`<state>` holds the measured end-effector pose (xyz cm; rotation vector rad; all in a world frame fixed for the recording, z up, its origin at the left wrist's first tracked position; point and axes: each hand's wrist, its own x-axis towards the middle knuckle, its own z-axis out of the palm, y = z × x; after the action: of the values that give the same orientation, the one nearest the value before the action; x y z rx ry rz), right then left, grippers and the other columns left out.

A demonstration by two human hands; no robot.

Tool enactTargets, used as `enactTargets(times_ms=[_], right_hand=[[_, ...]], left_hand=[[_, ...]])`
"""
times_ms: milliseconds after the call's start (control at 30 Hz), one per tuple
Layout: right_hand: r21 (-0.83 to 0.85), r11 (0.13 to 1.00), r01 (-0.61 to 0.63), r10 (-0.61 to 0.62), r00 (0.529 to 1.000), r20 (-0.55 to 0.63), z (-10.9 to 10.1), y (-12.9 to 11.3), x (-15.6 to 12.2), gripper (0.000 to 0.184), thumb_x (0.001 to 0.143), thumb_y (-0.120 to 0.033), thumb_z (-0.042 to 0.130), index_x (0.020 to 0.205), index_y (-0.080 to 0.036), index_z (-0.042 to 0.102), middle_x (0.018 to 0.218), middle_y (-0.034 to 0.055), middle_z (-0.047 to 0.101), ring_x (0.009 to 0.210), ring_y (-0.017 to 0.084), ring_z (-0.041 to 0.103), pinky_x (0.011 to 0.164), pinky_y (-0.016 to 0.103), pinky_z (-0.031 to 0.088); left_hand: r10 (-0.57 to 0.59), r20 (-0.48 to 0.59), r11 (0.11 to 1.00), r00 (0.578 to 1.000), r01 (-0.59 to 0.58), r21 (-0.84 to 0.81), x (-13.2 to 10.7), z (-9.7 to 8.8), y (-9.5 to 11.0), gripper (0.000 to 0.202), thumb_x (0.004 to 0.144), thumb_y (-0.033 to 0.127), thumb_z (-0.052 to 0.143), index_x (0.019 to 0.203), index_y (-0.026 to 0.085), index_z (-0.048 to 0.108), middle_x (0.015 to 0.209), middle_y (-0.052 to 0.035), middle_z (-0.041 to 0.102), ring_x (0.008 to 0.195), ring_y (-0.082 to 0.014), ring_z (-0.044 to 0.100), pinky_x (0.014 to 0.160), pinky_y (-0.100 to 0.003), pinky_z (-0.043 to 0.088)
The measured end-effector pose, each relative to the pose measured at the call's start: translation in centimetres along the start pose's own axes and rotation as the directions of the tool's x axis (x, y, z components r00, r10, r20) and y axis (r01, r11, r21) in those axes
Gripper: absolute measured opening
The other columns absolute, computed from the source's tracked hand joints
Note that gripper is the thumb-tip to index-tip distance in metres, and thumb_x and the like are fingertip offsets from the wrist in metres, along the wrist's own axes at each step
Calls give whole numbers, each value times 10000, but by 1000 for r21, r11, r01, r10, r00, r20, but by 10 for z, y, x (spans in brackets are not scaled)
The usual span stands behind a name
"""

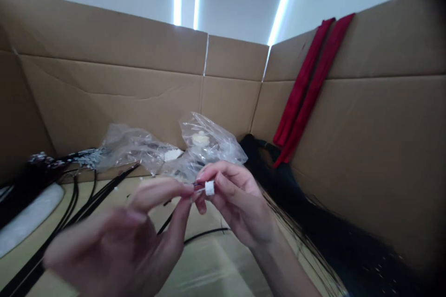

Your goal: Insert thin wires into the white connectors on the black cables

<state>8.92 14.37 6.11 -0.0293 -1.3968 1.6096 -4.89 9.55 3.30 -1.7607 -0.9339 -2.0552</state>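
Observation:
In front of me, a small white connector (209, 188) sits between the thumb and fingers of my right hand (245, 206), which is closed on it. Thin dark and light wires (198, 186) run out of its left side. My left hand (139, 236) pinches these wires between thumb and index finger, close to the connector; its other fingers are blurred. A black cable (205, 233) shows below the hands, on the tan table surface (209, 264). Whether that cable belongs to the held wires is hidden by my fingers.
Cardboard walls (139, 88) enclose the table. Clear plastic bags (219, 141) lie at the back, one holding cream-coloured parts. Black cable bundles (62, 236) with connector ends lie left, beside a white pad (31, 218). Many thin black wires (331, 232) spread right, under red cloth strips (306, 88).

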Motion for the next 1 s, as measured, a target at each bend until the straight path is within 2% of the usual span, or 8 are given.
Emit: enactTargets(times_ms=[100,233,367,500,633,800,900,1000], right_hand=[[-13,998,57,-57,998,0,14,8,15,88,847,-262,725,887,-193,763,751,-7,687,647,58,632,627,169,519],[-123,982,143,-157,981,-111,35,16,31,46,792,-236,774,808,-200,751,687,-18,681,594,59,596,607,176,499],[-246,937,249,-301,933,-199,48,25,41,54,812,-236,748,781,-195,733,742,-22,661,623,57,576,633,182,490],[-368,870,329,-414,892,-181,49,28,45,33,817,-194,729,785,-200,731,825,-9,661,699,79,591,681,209,500],[-301,924,235,-288,946,-147,44,18,45,57,802,-219,731,760,-180,727,767,-10,662,647,74,584,650,202,484],[-13,999,-50,48,994,-98,32,3,46,48,737,-174,744,712,-147,712,746,8,678,620,77,609,606,190,501],[189,947,-262,254,965,63,23,3,53,51,704,-152,751,708,-126,707,720,21,687,629,85,626,584,182,511],[271,886,-375,340,925,167,17,7,60,86,656,-157,769,672,-121,692,672,14,679,593,68,609,564,165,501]], left_hand=[[-121,-167,986,978,99,-134,14,1,7,376,818,29,675,1029,257,463,837,56,680,686,-121,722,637,-259,648],[-423,-120,827,898,329,-455,32,-9,12,476,774,12,727,977,266,379,769,73,708,663,-105,725,636,-175,631],[-501,-109,749,859,367,-552,42,-20,2,469,758,48,764,974,266,409,797,54,745,679,-105,730,666,-160,620],[-525,-104,719,845,375,-586,45,-23,-5,466,746,39,770,961,257,419,795,52,735,702,-100,730,699,-164,617],[-493,-17,698,870,384,-605,45,-24,-5,451,775,31,741,975,266,413,816,61,727,716,-83,727,714,-150,617],[-460,18,703,888,377,-603,43,-23,-6,437,791,14,723,985,263,422,827,62,726,752,-72,724,740,-134,616],[-458,32,694,888,380,-611,41,-22,-8,430,797,2,713,989,266,433,837,60,729,751,-69,726,739,-129,614],[-442,71,681,894,386,-621,41,-22,-9,419,809,16,709,1005,274,444,833,55,725,739,-71,722,712,-131,611]])
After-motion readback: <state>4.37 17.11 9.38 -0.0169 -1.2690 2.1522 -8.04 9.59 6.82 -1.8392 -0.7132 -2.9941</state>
